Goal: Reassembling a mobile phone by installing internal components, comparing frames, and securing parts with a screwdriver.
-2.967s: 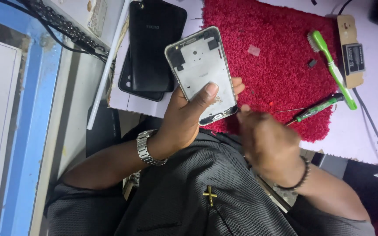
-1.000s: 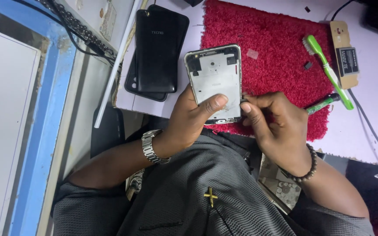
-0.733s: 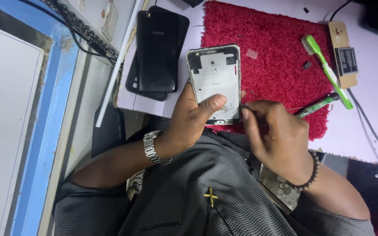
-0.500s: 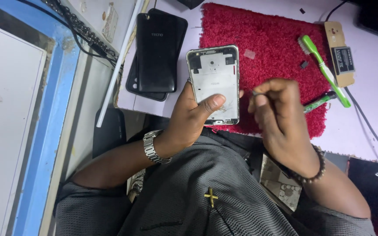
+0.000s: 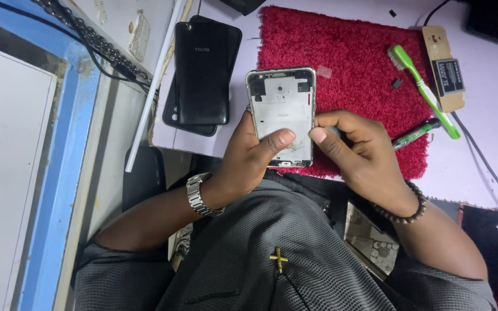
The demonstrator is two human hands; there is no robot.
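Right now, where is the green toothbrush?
In the head view, the green toothbrush lies at upper right across the red mat's right edge, beside the small battery.

R hand now grips phone frame, seemingly.

Pale table, red mat, black phone covers, cable

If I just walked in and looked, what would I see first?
First you would see the opened phone, its pale bare inside facing up, held in the middle by the left hand with the right hand touching its right edge. Behind it lies a fuzzy red mat on the table, with a bright green toothbrush at its right edge. Left of the mat, two black phone back covers lie stacked.
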